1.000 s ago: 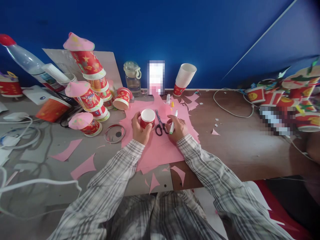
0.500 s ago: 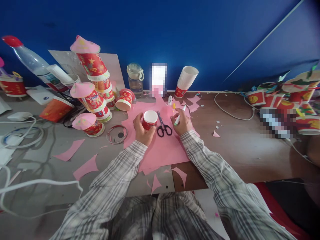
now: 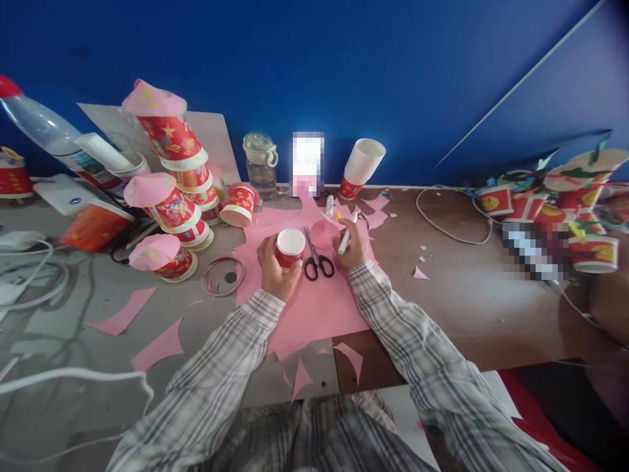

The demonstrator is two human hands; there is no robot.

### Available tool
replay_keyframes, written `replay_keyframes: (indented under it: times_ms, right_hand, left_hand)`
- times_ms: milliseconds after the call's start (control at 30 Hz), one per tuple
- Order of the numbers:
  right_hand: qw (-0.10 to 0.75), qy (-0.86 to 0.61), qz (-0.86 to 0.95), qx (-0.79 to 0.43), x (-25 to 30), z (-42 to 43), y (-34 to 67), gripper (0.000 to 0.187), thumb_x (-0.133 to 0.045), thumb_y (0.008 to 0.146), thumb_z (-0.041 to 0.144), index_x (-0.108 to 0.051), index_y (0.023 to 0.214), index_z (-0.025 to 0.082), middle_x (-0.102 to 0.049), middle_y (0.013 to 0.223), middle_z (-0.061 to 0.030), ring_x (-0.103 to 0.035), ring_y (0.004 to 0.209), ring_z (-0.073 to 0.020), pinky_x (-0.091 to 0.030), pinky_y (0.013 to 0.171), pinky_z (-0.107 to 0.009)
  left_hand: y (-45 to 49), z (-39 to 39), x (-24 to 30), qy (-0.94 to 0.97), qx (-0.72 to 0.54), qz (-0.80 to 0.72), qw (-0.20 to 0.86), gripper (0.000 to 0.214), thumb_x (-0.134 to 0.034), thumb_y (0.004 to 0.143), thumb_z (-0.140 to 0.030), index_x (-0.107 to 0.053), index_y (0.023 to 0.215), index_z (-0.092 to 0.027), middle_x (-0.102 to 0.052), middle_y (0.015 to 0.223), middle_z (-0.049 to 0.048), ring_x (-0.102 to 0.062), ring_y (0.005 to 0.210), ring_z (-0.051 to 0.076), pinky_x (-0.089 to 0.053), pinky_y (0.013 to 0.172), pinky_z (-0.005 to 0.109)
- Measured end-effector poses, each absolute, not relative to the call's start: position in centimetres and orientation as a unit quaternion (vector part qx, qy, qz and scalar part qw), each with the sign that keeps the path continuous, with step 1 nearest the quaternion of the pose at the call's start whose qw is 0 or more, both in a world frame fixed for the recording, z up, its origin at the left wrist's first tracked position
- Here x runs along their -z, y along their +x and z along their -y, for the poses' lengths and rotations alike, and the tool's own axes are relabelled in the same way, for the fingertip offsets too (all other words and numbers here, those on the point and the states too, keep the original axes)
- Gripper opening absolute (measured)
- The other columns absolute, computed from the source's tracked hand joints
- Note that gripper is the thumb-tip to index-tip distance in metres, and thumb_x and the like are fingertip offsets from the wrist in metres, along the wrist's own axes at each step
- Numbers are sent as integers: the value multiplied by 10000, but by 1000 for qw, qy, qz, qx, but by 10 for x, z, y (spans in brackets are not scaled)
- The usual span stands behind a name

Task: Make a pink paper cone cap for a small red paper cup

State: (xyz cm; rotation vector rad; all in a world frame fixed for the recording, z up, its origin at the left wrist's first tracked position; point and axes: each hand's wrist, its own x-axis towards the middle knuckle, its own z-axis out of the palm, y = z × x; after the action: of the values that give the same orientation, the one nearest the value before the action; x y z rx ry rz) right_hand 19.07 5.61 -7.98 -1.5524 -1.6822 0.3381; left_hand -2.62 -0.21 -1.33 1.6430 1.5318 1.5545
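My left hand [image 3: 275,270] is wrapped round a red paper cup [image 3: 291,248] with its white mouth facing up. In my right hand [image 3: 352,246] is a white marker [image 3: 347,235] with a green end. A pink paper piece [image 3: 328,223] rises beside those fingers; I cannot tell whether they pinch it. Black-handled scissors [image 3: 318,263] lie between my hands on a large pink paper sheet [image 3: 314,308]. Another white marker [image 3: 329,206] is just beyond.
Stacked red cups with pink cone tops [image 3: 170,141] stand at the left, near a tape roll [image 3: 223,275]. Behind are a water bottle [image 3: 260,164] and a stack of paper cups [image 3: 361,167]. Decorated cups [image 3: 592,252], a cable [image 3: 449,236] and paper scraps [image 3: 157,344] lie around.
The camera view has shifted slightly, so the scene sits a little lower and further left. The pink piece by my right hand shows a more raised edge. Both hands keep their holds.
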Motion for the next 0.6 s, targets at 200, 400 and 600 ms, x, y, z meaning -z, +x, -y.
replay_keyframes:
  times_ms: [200, 400, 600]
  right_hand:
    - [445, -555, 687, -151, 77, -50, 195, 477, -719, 903, 412, -719, 1348, 238, -750, 866, -21, -713, 754, -260, -648, 795, -422]
    - [455, -550, 674, -190, 75, -47, 192, 453, -750, 900, 440, -706, 1313, 258, -798, 805, -3, -759, 752, -251, -645, 813, -408]
    - [485, -565, 642, -182, 81, -48, 190, 448, -690, 922, 478, -689, 1317, 267, -842, 867, -31, -790, 763, -260, -687, 826, -446]
  left_hand:
    - [-27, 2, 17, 586, -559, -548, 209, 644, -631, 599, -240, -367, 1186, -208, -406, 1172, 116, -380, 1151, 287, -298, 1012, 470]
    - [-28, 1, 17, 588, -560, -545, 208, 669, -629, 602, -233, -349, 1209, -216, -391, 1181, 116, -376, 1153, 286, -307, 1010, 470]
    - [-28, 2, 14, 590, -558, -549, 199, 651, -635, 605, -262, -366, 1197, -229, -414, 1157, 109, -389, 1139, 292, -314, 1002, 483]
